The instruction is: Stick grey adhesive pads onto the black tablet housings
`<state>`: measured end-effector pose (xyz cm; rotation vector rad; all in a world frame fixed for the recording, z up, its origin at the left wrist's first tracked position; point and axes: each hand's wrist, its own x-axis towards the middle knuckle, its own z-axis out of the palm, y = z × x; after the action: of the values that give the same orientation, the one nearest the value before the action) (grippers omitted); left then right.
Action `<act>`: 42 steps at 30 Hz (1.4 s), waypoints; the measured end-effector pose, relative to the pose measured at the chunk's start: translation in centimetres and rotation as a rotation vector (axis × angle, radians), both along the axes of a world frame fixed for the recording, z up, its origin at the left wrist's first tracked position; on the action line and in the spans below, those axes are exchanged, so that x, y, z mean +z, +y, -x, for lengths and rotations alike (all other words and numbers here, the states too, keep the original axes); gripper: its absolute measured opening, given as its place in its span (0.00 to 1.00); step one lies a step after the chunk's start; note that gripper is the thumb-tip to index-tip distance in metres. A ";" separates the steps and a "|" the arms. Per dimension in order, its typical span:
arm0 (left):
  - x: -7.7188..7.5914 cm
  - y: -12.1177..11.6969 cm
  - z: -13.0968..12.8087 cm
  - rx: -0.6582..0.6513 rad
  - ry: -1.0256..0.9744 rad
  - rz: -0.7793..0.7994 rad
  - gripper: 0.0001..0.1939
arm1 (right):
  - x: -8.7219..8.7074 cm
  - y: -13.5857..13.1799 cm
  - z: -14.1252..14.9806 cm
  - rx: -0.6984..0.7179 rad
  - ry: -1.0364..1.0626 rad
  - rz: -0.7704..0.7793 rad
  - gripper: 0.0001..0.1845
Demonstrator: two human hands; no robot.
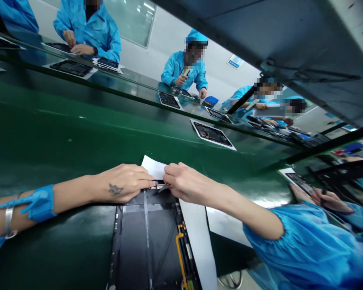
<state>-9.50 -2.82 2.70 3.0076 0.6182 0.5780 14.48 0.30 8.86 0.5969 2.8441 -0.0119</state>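
White paper tab (153, 168) is pinched between left hand (124, 183) and right hand (184, 183) above open black tablet casing (148, 241) holding yellow cable (180, 253).

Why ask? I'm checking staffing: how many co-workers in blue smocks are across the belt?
5: a blue sleeve at far upper left, a co-worker at upper left, a co-worker at centre, and two co-workers at right. Others may be hidden.

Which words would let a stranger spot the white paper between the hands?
On the green conveyor belt, find the nearest dark tablet casing. At its far end, the white paper slip sits between left hand and right hand, unlike the white strip beside it.
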 end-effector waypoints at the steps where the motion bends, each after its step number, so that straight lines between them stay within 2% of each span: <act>1: -0.1 0.0 0.0 -0.001 -0.003 -0.004 0.18 | -0.1 0.1 -0.7 -0.035 0.031 0.040 0.06; 5: -0.1 0.1 0.0 -0.010 -0.024 -0.027 0.18 | -1.5 -0.3 -2.9 -0.151 0.326 0.101 0.07; 8: 0.0 0.1 0.0 -0.014 -0.039 -0.031 0.17 | -2.9 -1.5 -3.6 -0.139 0.583 0.122 0.12; 10: 0.0 0.1 0.0 -0.015 -0.047 -0.033 0.17 | -3.7 -2.2 -3.6 -0.101 0.649 0.172 0.14; 15: 0.1 0.1 0.0 -0.012 -0.050 -0.030 0.17 | -4.6 -3.1 -3.3 -0.091 0.631 0.169 0.14; 20: -0.1 0.1 0.1 -0.016 -0.081 -0.014 0.17 | -4.5 -3.2 -3.8 -0.112 0.653 0.200 0.12; 23: -0.1 0.1 0.1 -0.015 -0.080 -0.021 0.17 | -4.5 -3.1 -4.0 -0.139 0.677 0.205 0.14; 27: 0.0 0.1 0.0 -0.009 -0.067 -0.036 0.17 | -4.5 -3.0 -4.5 -0.097 0.596 0.140 0.17; 32: -0.1 0.2 0.0 -0.023 -0.093 -0.015 0.18 | -3.7 -3.1 -5.6 -0.108 0.520 0.062 0.16; 38: 0.0 0.1 0.0 -0.010 -0.091 0.005 0.17 | -3.3 -2.6 -4.6 -0.240 0.677 0.173 0.12; 42: 0.1 0.0 0.0 0.010 -0.069 0.012 0.18 | -3.5 -2.2 -3.2 -0.233 0.651 0.249 0.11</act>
<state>-9.49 -2.84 2.81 2.9607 0.6301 0.6734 17.71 -1.94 5.36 1.0131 3.2677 -0.7115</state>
